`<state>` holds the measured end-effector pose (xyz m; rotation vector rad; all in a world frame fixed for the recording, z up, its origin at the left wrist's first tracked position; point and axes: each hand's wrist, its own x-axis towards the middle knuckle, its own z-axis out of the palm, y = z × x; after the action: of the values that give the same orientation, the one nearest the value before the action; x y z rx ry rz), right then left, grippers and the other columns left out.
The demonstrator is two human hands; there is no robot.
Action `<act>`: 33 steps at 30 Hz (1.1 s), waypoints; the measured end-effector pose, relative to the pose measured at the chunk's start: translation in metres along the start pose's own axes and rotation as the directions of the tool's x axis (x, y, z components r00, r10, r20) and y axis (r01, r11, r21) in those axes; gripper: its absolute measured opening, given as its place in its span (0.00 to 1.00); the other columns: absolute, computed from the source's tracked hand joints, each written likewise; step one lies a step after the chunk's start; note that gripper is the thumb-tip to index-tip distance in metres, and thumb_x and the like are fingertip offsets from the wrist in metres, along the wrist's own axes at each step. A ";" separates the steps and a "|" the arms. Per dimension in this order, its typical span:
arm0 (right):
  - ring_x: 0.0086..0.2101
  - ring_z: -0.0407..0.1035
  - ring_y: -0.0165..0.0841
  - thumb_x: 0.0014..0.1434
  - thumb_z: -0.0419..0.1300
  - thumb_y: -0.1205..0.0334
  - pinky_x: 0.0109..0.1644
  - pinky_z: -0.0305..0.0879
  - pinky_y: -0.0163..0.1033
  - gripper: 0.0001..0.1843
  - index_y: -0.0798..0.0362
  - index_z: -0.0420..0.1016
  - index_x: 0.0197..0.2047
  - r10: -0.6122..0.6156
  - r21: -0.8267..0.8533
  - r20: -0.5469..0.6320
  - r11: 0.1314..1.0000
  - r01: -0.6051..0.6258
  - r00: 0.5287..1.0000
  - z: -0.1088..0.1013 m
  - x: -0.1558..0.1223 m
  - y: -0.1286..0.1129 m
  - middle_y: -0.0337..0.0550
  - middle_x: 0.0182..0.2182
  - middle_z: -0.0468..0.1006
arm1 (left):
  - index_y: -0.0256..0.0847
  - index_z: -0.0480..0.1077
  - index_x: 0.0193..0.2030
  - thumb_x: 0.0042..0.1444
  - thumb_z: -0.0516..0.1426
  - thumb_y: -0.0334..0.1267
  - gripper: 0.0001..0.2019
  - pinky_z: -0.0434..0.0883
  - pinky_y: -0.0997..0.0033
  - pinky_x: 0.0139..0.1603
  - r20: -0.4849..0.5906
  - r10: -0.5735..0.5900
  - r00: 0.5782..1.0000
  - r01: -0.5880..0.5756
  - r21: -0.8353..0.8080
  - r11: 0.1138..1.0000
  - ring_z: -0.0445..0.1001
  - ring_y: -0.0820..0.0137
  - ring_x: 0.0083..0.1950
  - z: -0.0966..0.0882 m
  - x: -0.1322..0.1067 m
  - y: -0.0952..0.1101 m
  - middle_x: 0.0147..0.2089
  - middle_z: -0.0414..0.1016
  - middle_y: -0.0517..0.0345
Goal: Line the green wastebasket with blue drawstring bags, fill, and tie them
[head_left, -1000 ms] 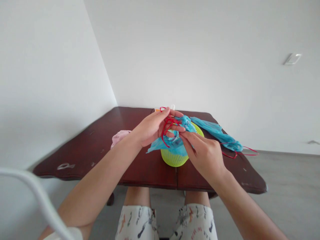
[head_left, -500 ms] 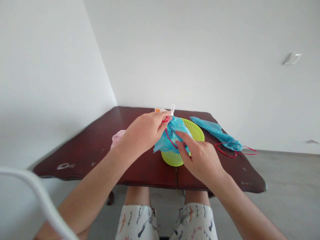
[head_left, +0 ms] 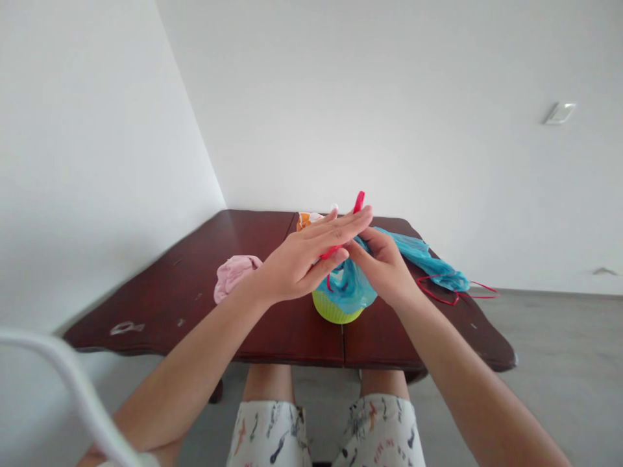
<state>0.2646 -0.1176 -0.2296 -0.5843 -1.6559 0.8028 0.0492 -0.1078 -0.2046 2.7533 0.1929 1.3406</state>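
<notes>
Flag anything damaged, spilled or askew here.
A pale patch near the wooden table's left front corner resembles worn finish, contrasting with the dark top. At right, the blue plastic bag's red drawstring appears to overhang the edge. No spill shows.

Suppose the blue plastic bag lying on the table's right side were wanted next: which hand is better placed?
Probably the right hand: it is nearer that blue plastic bag. The left hand is farther away, with shiny red ribbon at its fingers.

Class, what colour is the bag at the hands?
Blue; the bag shows best in the head view.
</notes>
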 end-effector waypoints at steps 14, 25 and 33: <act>0.49 0.89 0.45 0.74 0.69 0.31 0.54 0.87 0.50 0.24 0.43 0.87 0.47 0.229 0.167 -0.231 0.967 -0.193 0.946 -0.019 0.005 0.026 0.46 0.48 0.93 | 0.47 0.87 0.42 0.84 0.51 0.69 0.34 0.83 0.39 0.72 -0.128 -0.578 0.806 0.428 -0.549 0.718 0.88 0.48 0.70 0.023 -0.013 -0.013 0.45 0.93 0.44; 0.27 0.72 0.25 0.57 0.84 0.31 0.31 0.72 0.32 0.30 0.47 0.82 0.39 0.299 0.325 -0.532 0.936 -0.136 0.792 -0.067 0.008 0.091 0.38 0.41 0.90 | 0.48 0.71 0.31 0.82 0.56 0.69 0.33 0.78 0.57 0.48 -0.245 -0.694 0.677 0.471 -0.580 0.664 0.76 0.62 0.32 0.030 -0.062 -0.025 0.18 0.57 0.65; 0.27 0.72 0.27 0.66 0.75 0.27 0.34 0.73 0.34 0.30 0.48 0.84 0.42 0.254 0.136 -0.502 0.967 -0.215 0.826 -0.067 -0.001 0.086 0.44 0.44 0.91 | 0.42 0.79 0.40 0.82 0.57 0.67 0.31 0.72 0.65 0.36 -0.177 -0.739 0.650 0.571 -0.528 0.629 0.72 0.69 0.30 0.036 -0.083 -0.013 0.34 0.79 0.55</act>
<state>0.3264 -0.0494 -0.2884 -0.8793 -1.0645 0.7926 0.0257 -0.1069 -0.2930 1.7260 0.7674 1.4247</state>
